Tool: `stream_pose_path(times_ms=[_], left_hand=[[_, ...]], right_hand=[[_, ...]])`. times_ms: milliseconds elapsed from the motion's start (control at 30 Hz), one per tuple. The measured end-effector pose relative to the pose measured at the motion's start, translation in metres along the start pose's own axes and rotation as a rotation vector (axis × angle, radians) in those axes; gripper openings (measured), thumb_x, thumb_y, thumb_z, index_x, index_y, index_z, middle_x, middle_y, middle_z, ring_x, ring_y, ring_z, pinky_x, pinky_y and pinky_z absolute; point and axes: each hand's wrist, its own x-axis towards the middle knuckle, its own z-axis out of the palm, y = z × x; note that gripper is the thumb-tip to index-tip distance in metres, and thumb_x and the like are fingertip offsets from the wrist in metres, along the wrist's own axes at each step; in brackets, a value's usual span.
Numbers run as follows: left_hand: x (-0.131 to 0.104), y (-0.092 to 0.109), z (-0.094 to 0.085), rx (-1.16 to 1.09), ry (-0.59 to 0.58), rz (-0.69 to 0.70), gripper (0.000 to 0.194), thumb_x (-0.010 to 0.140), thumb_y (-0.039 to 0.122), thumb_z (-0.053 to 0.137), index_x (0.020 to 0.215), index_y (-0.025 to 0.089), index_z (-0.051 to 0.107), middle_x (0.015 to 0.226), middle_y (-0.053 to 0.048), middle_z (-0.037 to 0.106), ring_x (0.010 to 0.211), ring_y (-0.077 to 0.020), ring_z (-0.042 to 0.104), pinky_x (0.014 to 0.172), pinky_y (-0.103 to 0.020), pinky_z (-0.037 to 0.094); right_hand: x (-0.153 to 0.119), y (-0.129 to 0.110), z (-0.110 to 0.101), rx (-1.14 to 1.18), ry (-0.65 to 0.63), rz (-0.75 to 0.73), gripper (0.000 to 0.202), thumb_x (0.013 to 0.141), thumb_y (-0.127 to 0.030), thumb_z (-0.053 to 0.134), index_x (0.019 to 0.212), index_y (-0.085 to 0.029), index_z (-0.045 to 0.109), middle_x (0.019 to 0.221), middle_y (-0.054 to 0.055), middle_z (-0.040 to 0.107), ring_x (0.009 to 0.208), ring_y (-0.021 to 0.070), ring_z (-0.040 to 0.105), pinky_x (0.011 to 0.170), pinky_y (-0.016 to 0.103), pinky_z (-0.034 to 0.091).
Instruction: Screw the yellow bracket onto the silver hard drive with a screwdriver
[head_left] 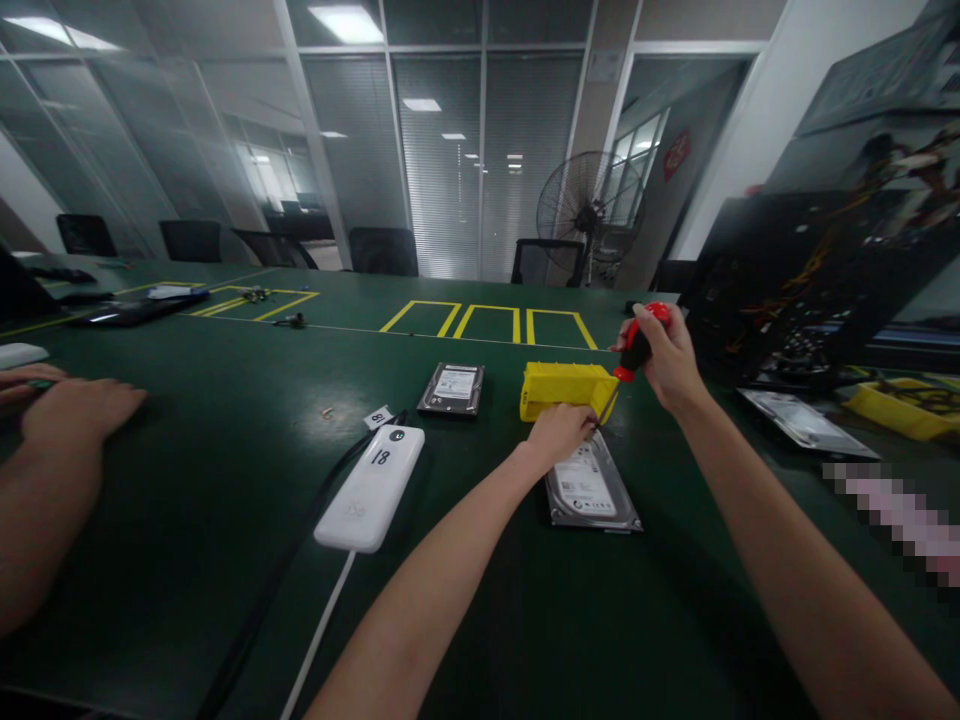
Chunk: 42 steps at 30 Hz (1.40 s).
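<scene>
My right hand (670, 350) is wrapped round the handle of a red and black screwdriver (636, 345), its shaft slanting down to the left. The fingers of my left hand (562, 432) are closed near the screwdriver's tip, at the far end of a silver hard drive (589, 490) lying label up on the green table; whether they pinch anything small is hidden. Just behind that hand stands a yellow plastic bin (566, 388). A second hard drive (452, 388) lies flat to the left of the bin.
A white power bank (371, 490) marked 18, with cables, lies left of my left forearm. Another person's hands (75, 405) are at the far left. At right are an open computer case (787, 270), another drive (806, 422) and a yellow tray (904, 410).
</scene>
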Motion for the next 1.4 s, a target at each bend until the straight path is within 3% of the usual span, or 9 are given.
stream_pose_path(times_ms=[333,500,667,900,1133,1267,1400], left_hand=[[0.0007,-0.0008,0.0014,0.02,-0.002,0.01,0.028,0.096,0.028,0.038,0.113,0.02,0.06,0.108,-0.006,0.066,0.098,-0.0201,0.063,0.082,-0.032,0.05],[-0.0002,-0.0009,0.001,-0.001,-0.003,0.006,0.028,0.096,0.028,0.039,0.113,0.02,0.059,0.11,-0.005,0.065,0.098,-0.0184,0.062,0.082,-0.03,0.05],[0.0006,-0.0027,0.0032,-0.015,0.017,0.018,0.027,0.095,0.028,0.04,0.111,0.019,0.06,0.109,-0.005,0.066,0.095,-0.0185,0.063,0.079,-0.03,0.05],[0.0001,-0.0006,0.0007,-0.001,-0.007,0.01,0.028,0.096,0.027,0.039,0.113,0.019,0.059,0.109,-0.006,0.066,0.097,-0.0191,0.062,0.081,-0.031,0.05],[-0.0006,0.0011,-0.0011,0.008,-0.01,0.006,0.028,0.096,0.026,0.038,0.113,0.02,0.06,0.11,-0.006,0.066,0.098,-0.019,0.062,0.083,-0.031,0.05],[-0.0001,0.0018,-0.001,0.033,-0.004,0.006,0.029,0.096,0.027,0.038,0.113,0.02,0.06,0.108,-0.006,0.066,0.098,-0.0203,0.062,0.083,-0.033,0.05],[0.0,0.0013,0.0003,0.017,0.008,0.013,0.028,0.095,0.027,0.038,0.112,0.02,0.06,0.108,-0.006,0.066,0.097,-0.0198,0.062,0.082,-0.033,0.05]], right_hand=[[0.0004,-0.0005,-0.0017,0.096,-0.016,0.039,0.035,0.083,-0.057,0.043,0.093,-0.026,0.055,0.068,-0.002,0.051,0.055,0.0104,0.053,0.056,0.028,0.052],[0.001,0.0002,-0.0017,0.061,0.007,0.035,0.034,0.079,-0.057,0.052,0.088,-0.025,0.056,0.072,-0.002,0.053,0.059,0.0105,0.055,0.056,0.026,0.053],[0.0005,-0.0002,0.0013,0.074,0.066,0.036,0.03,0.072,-0.047,0.067,0.084,-0.025,0.049,0.075,-0.004,0.056,0.061,0.0099,0.057,0.056,0.025,0.054],[0.0003,0.0004,0.0014,0.038,0.013,-0.014,0.033,0.073,-0.044,0.068,0.089,-0.028,0.044,0.069,-0.007,0.053,0.054,0.0083,0.054,0.053,0.024,0.052],[-0.0004,-0.0006,0.0004,0.074,0.015,0.017,0.038,0.083,-0.06,0.042,0.096,-0.026,0.055,0.071,-0.003,0.051,0.059,0.01,0.057,0.054,0.025,0.052],[0.0012,0.0029,-0.0001,0.025,0.011,-0.006,0.036,0.081,-0.059,0.047,0.09,-0.025,0.055,0.073,-0.002,0.052,0.061,0.0104,0.058,0.054,0.024,0.052],[0.0005,0.0033,0.0021,0.023,0.054,-0.025,0.032,0.076,-0.05,0.063,0.084,-0.025,0.045,0.076,-0.004,0.056,0.062,0.0097,0.058,0.055,0.024,0.052]])
